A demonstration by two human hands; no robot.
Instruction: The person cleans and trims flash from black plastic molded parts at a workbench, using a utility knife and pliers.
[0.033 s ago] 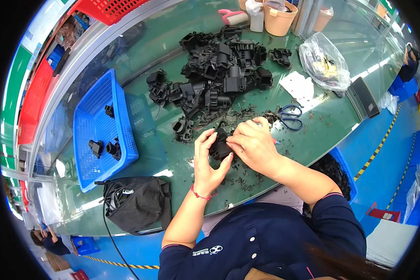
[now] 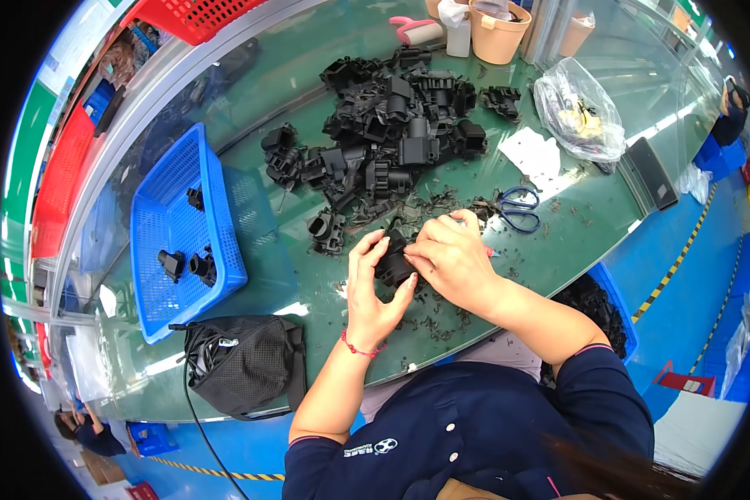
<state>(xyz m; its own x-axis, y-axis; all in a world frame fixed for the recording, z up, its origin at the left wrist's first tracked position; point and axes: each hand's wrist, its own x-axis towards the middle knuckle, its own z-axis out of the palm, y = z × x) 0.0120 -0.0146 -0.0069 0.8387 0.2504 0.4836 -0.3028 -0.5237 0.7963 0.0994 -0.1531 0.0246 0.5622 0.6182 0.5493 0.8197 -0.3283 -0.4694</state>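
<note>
My left hand (image 2: 368, 287) curls its thumb and fingers round a black moulded plastic part (image 2: 394, 265), held low over the green table. At the part's right side, my right hand (image 2: 450, 257) is closed in a pinch against it. A bit of red shows beside that hand, but what its fingers hold is hidden. Just beyond both hands lies a big heap of similar black plastic parts (image 2: 417, 150). One such part (image 2: 327, 231) rests apart at the heap's near left. Small black trimmings (image 2: 437, 321) are scattered round my hands.
Left stands a blue basket (image 2: 146, 287) with several black parts. Blue-handled scissors (image 2: 519, 210) lie right of my hands. A black mesh bag (image 2: 246, 367) sits at the near left edge. Farther off are a clear plastic bag (image 2: 579, 112) and an orange bucket (image 2: 498, 37).
</note>
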